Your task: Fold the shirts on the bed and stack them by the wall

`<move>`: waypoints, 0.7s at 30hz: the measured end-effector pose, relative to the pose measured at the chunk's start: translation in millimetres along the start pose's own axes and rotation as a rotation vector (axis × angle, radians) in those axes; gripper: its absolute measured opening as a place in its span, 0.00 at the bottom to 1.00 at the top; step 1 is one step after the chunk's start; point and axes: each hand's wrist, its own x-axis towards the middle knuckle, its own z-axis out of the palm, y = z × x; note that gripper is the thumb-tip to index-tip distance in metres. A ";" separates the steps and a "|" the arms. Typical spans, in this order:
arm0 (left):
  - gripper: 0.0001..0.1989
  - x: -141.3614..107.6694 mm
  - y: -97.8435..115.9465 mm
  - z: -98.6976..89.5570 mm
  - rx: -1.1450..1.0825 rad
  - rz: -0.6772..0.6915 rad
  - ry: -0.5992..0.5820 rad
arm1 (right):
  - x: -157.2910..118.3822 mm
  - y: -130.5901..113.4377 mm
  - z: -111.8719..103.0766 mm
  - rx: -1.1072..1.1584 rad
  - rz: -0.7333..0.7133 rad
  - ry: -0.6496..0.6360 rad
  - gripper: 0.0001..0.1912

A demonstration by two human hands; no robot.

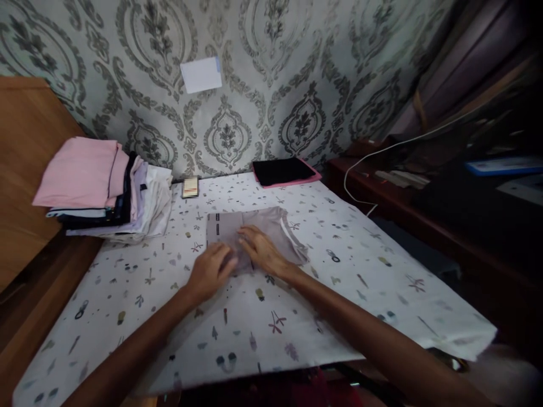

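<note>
A grey garment [267, 221], folded into a flat shape with small dark marks near its left edge, lies on the white patterned cloth [237, 350] in the middle. My right hand [263, 250] rests on the garment with its fingers spread. At the garment's lower left edge is my left hand [212, 268], slightly blurred, its fingers curved and apart. Nothing shows between the fingers of either hand.
A stack of folded clothes [80, 172], pink on top, stands at the left beside a wooden panel [25, 169]. Black and pink folded cloths [282, 171] lie at the back, near a small card-like item [190, 187]. A white cable [394, 146] runs at the right.
</note>
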 end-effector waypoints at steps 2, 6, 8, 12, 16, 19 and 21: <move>0.10 3.5 -21.3 -6.4 -0.107 -0.185 0.107 | 6.2 -11.6 9.1 -0.017 0.046 -0.053 0.22; 0.18 16.6 -61.5 -16.3 -0.503 -0.597 0.134 | 20.9 -25.9 28.0 -0.071 0.133 -0.117 0.30; 0.21 23.7 -71.0 -23.2 -0.722 -0.771 0.122 | 25.3 -25.4 35.5 -0.137 0.174 -0.141 0.32; 0.26 36.5 -69.7 -37.7 -0.938 -0.989 0.045 | 25.2 -18.1 43.4 -0.240 0.201 -0.146 0.34; 0.21 48.3 -60.0 -39.4 -0.923 -1.045 -0.061 | 22.5 -16.3 41.7 -0.206 0.192 -0.121 0.33; 0.17 55.4 -54.0 -35.3 -0.923 -1.018 -0.106 | 23.3 -16.4 37.4 -0.121 0.208 -0.088 0.32; 0.16 61.2 -50.2 -33.7 -0.926 -1.001 -0.118 | 25.1 -13.7 32.9 0.003 0.227 -0.027 0.30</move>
